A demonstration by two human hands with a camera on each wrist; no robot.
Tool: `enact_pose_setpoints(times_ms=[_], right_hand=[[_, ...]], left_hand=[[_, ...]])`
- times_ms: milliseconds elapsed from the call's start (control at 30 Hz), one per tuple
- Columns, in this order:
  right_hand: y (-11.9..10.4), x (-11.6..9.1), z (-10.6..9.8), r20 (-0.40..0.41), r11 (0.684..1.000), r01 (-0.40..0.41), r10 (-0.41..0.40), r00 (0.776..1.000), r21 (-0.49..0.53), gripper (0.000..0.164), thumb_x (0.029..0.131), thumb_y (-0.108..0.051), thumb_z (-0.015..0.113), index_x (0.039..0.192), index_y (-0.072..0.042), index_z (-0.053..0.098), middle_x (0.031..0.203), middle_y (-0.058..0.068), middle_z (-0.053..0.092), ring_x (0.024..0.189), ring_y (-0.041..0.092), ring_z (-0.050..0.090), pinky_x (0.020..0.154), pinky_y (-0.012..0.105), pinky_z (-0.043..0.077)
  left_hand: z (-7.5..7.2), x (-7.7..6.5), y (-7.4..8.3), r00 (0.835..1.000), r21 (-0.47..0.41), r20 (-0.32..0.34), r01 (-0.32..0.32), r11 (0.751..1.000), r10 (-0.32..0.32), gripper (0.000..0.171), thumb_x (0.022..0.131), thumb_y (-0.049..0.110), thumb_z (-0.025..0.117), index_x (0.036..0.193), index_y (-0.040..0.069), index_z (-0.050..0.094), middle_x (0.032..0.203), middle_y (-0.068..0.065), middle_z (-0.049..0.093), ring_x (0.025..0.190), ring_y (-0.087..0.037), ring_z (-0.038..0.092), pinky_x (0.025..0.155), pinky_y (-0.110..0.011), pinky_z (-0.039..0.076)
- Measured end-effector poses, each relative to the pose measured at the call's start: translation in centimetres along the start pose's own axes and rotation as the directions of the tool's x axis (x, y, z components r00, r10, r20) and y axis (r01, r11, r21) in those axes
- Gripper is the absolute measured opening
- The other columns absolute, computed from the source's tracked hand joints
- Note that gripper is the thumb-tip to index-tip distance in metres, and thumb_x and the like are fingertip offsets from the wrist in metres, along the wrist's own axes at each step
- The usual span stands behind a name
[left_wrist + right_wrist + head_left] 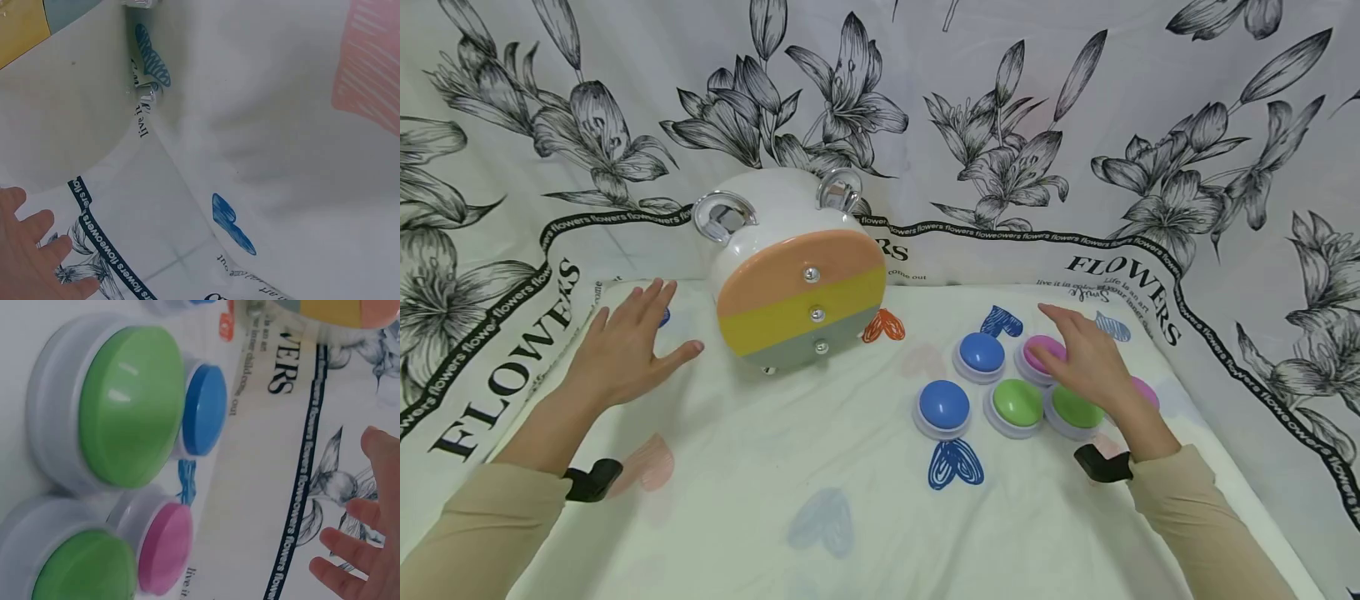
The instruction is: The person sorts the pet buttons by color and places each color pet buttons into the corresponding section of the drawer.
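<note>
"What's the box (pixel 771 323) like?"

"White and rounded, with a flat oval front in three bands: orange on top, yellow in the middle, grey-green at the bottom. Each band has one small shiny knob (pixel 817 314). Two curved silver pieces (pixel 724 215) stick up from the top like ears."

"Where does it stand?"

"Upright toward the back of the surface (pixel 722 517), left of centre, its front turned toward the person."

"And the left hand (pixel 625 350)?"

"Just beside the box but apart from it, fingers straight and spread, thumb out. Nothing in it."

"The right hand (pixel 1086 358)?"

"Also empty, fingers extended. It's above the buttons, and the right wrist view shows it clear of them."

"Describe those."

"Six, all domed and glossy on round pale bases. Two are blue (pixel 944 406), on the left of the group. The two green buttons (pixel 1017 402) sit side by side in front. One pink button (pixel 1034 346) is partly behind the right thumb; the other (pixel 1146 392) shows at the far right, mostly hidden by the hand."

"What's under them?"

"Pale cloth printed with hearts (pixel 956 463)."
</note>
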State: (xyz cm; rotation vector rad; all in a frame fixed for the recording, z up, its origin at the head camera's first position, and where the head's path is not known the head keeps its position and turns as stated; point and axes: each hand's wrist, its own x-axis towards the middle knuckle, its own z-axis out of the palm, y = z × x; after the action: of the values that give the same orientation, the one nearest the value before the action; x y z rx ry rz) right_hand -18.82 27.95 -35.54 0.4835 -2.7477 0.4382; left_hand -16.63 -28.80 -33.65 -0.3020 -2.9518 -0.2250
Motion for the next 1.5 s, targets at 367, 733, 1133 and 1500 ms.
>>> enact_pose_setpoints(times_ms=[367, 733, 1133, 1500], right_hand=[[-3.7, 1.4, 0.0, -0.044, 0.993, -0.003, 0.008, 0.999, 0.116, 0.054, 0.082, -0.038, 0.056, 0.129, -0.016, 0.041, 0.124, 0.012, 0.047, 0.111, 0.032, 0.043, 0.088, 0.05, 0.036], [-6.9, 3.1, 0.9, -0.141, 0.975, 0.1, -0.073, 0.987, 0.197, 0.048, 0.082, -0.028, 0.059, 0.125, -0.011, 0.046, 0.118, 0.006, 0.052, 0.107, 0.022, 0.047, 0.087, 0.04, 0.041], [-10.7, 5.3, 2.9, -0.147, 0.963, 0.139, -0.107, 0.983, 0.23, 0.046, 0.081, -0.03, 0.06, 0.122, -0.012, 0.048, 0.113, 0.002, 0.055, 0.104, 0.016, 0.05, 0.085, 0.034, 0.044], [-14.0, 6.4, 4.3, -0.118, 0.956, 0.155, -0.129, 0.985, 0.249, 0.044, 0.081, -0.029, 0.06, 0.122, -0.016, 0.048, 0.111, -0.001, 0.056, 0.103, 0.013, 0.051, 0.086, 0.031, 0.044]], left_hand=[[-0.6, 0.9, 0.1, 0.997, -0.234, -0.073, 0.014, 0.972, -0.032, 0.078, 0.085, 0.046, 0.046, 0.141, 0.014, 0.002, 0.146, -0.011, 0.007, 0.129, -0.037, 0.013, 0.099, -0.057, 0.016], [-1.2, 1.5, 1.0, 0.983, -0.408, -0.16, 0.017, 0.913, -0.09, 0.065, 0.089, 0.038, 0.044, 0.141, 0.02, 0.009, 0.146, -0.01, 0.011, 0.131, -0.035, 0.01, 0.1, -0.058, 0.012], [-2.4, 2.5, 2.0, 0.974, -0.545, -0.149, 0.064, 0.836, -0.172, 0.061, 0.089, 0.042, 0.042, 0.14, 0.03, 0.01, 0.145, -0.002, 0.016, 0.126, -0.038, 0.022, 0.094, -0.058, 0.025], [-2.7, 3.8, 2.8, 0.968, -0.602, -0.116, 0.108, 0.791, -0.22, 0.064, 0.088, 0.048, 0.038, 0.141, 0.022, 0.013, 0.145, -0.001, 0.016, 0.131, -0.026, 0.018, 0.101, -0.049, 0.024]])
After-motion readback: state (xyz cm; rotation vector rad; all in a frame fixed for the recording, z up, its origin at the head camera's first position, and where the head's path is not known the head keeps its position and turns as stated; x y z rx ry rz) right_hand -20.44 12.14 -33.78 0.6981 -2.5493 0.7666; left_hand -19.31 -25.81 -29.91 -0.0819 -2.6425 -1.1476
